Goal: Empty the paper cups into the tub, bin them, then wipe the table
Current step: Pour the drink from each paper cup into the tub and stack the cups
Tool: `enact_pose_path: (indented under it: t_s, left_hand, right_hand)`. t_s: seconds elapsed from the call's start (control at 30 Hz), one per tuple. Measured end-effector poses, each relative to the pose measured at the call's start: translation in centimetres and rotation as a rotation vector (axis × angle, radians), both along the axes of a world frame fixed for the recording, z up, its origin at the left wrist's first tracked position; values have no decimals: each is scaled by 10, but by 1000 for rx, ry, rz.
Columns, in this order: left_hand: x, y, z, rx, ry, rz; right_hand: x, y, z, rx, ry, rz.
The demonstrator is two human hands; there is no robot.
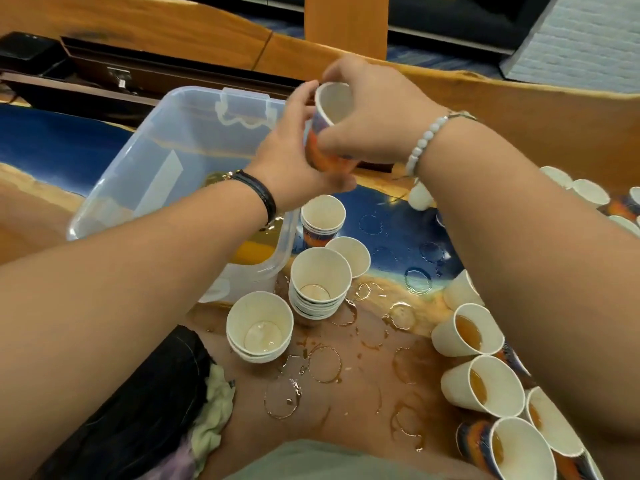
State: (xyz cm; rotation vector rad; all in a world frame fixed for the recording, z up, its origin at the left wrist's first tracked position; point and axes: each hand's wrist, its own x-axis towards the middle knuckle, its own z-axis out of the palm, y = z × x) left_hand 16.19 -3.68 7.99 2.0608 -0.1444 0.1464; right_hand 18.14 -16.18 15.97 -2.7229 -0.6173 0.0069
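Both hands hold one paper cup [334,109] with an orange and blue print, raised over the near right corner of the clear plastic tub [145,168]. My left hand [298,157] grips its base and side; my right hand [374,116] curls round its upper wall. The cup's inside looks empty. Amber liquid lies in the tub's bottom. On the table stand stacks of emptied cups [318,282], [259,327], [322,216]. Several cups [467,329] still holding amber liquid stand at the right.
The table [346,393] is wet with ring marks and small puddles. A crumpled cloth [214,414] and dark fabric lie at the lower left. More cups [588,192] sit at the far right behind my right arm. A wooden bench runs behind.
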Motion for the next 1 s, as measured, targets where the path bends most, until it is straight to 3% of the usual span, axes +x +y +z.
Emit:
enact_pose_path:
  t_s: [0.23, 0.33, 0.5, 0.77, 1.0]
  left_hand:
    - [-7, 55, -5, 62, 22, 282]
    - [-14, 82, -21, 118, 80, 361]
    - [-23, 100, -33, 343, 182, 349]
    - [-22, 93, -38, 753, 218, 262]
    - [-17, 91, -49, 927, 214, 207]
  right_hand:
    - [1, 33, -30, 302, 103, -75]
    - [0, 40, -66, 166, 52, -181]
    - [-12, 50, -113, -227, 57, -137]
    - [-11, 50, -118, -280, -2, -155]
    - [-10, 49, -122, -242, 6, -164]
